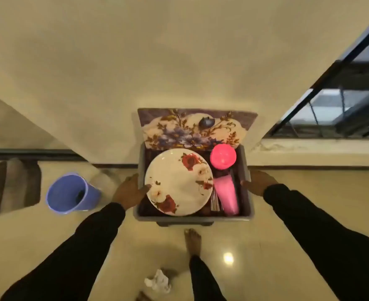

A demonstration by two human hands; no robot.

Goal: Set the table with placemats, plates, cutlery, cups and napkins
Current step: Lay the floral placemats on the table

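No text, label, brand, number or sign can be read anywhere in the view. The plate (178, 181) bears only a printed pattern of red and white roses, and the placemat (192, 129) standing behind it carries only purple flowers with gold scrollwork, neither with any lettering. The pink cup (223, 157), the purple bucket (70, 194) on the floor and the grey tub (192, 218) all have plain surfaces without markings.
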